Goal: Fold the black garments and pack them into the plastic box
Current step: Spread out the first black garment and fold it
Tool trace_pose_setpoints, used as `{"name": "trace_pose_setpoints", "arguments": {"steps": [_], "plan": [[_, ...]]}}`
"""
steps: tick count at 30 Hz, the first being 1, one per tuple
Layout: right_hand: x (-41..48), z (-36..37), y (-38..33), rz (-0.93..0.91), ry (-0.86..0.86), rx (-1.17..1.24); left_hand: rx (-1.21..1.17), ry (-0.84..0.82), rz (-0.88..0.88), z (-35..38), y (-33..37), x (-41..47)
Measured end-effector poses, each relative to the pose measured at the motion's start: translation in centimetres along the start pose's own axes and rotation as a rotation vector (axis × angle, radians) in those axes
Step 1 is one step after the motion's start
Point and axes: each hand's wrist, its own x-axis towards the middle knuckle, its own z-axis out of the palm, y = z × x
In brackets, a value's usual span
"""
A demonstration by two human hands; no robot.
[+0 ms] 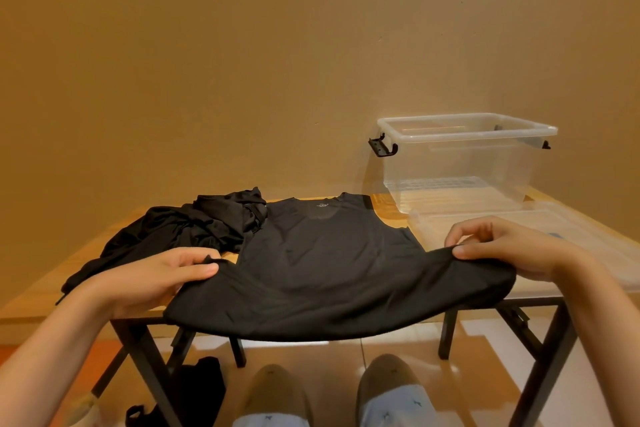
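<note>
A black sleeveless shirt (329,263) lies spread on the wooden table (38,302), collar toward the wall, its lower part hanging over the near edge. My left hand (156,279) pinches the shirt's left side between thumb and fingers. My right hand (509,246) pinches its right side, lifting the fabric slightly. A crumpled pile of black garments (183,232) sits on the table's left, touching the shirt. The clear plastic box (464,159) stands open and empty at the back right, against the wall.
The box's clear lid (568,236) lies flat on the table in front of the box, under my right hand. A dark bag (194,392) sits on the floor by the table's black legs. My feet (332,392) show below the table edge.
</note>
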Motion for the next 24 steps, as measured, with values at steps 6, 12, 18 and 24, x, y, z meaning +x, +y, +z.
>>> {"name": "trace_pose_setpoints", "arguments": {"steps": [6, 12, 18, 24], "plan": [[0.6, -0.7, 0.5, 0.021, 0.015, 0.024, 0.012, 0.103, 0.041, 0.1, -0.2, 0.8], [-0.1, -0.4, 0.9, -0.101, 0.09, 0.085, -0.148, 0.155, 0.071, 0.3, -0.4, 0.1], [-2.2, 0.7, 0.7, -0.09, 0.024, 0.147, -0.205, 0.043, -0.008, 0.9, -0.5, -2.7], [-3.7, 1.2, -0.1, -0.033, -0.012, 0.088, -0.167, 0.001, 0.022, 1.0, -0.2, -4.4]]}}
